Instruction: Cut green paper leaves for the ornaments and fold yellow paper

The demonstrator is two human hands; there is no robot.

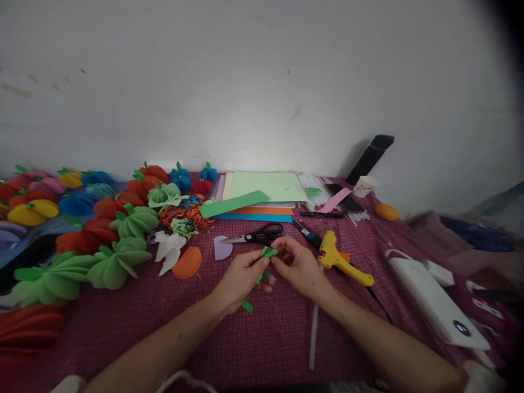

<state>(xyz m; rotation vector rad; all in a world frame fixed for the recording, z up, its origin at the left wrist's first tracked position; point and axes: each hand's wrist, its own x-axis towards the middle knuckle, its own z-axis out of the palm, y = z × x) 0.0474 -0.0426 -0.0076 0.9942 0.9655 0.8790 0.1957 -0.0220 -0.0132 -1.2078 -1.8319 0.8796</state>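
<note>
A small piece of green paper (268, 251) is pinched between my two hands at the middle of the table. My left hand (242, 275) grips it from the left, thumb on top. From the right, the fingertips of my right hand (298, 267) close on its other end. Another green paper scrap (247, 306) lies below my left hand. Just behind the hands rest black-handled scissors (264, 233), their blades over a purple paper piece (222, 248). To the right of my right hand lies a yellow glue gun (341, 261).
Folded paper pumpkins (118, 262) in several colours crowd the left side. Paper sheets (266, 186) are stacked at the back beside shredded paper (184, 213). Orange paper circles (187, 262) lie left. A white power bank (438, 303) and a paper cup (364, 186) stand right.
</note>
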